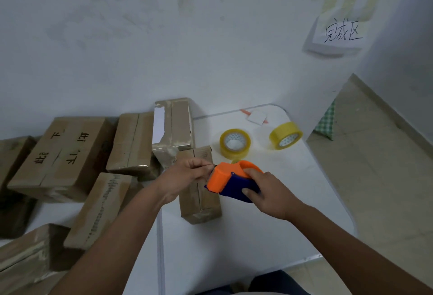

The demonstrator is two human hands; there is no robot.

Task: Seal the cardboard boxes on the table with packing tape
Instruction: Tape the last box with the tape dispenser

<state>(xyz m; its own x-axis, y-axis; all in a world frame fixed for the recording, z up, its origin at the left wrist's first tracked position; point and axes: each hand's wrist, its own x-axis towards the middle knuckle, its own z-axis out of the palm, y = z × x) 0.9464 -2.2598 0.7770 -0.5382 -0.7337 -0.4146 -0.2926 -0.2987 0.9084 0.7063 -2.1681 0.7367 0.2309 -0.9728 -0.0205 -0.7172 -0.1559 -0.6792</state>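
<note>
Over a small cardboard box (200, 198) on the white table (257, 231), a person's right hand (269, 195) wraps around an orange-and-blue tape dispenser (232, 181) while the left hand (185, 175) pinches at its cutter end, apparently freeing the tape's tip (the tape itself is too thin to make out). Next, it seems, the strip must be drawn along the seam, which runs away from the viewer, as does the box's long axis. Two spare rolls (235, 142) lie beyond.

The tape dispenser (230, 181) hides the middle of the small box (199, 191) beneath; leftmost boxes (14, 177) run off frame; printed box lettering (103, 208) is blurred.
</note>
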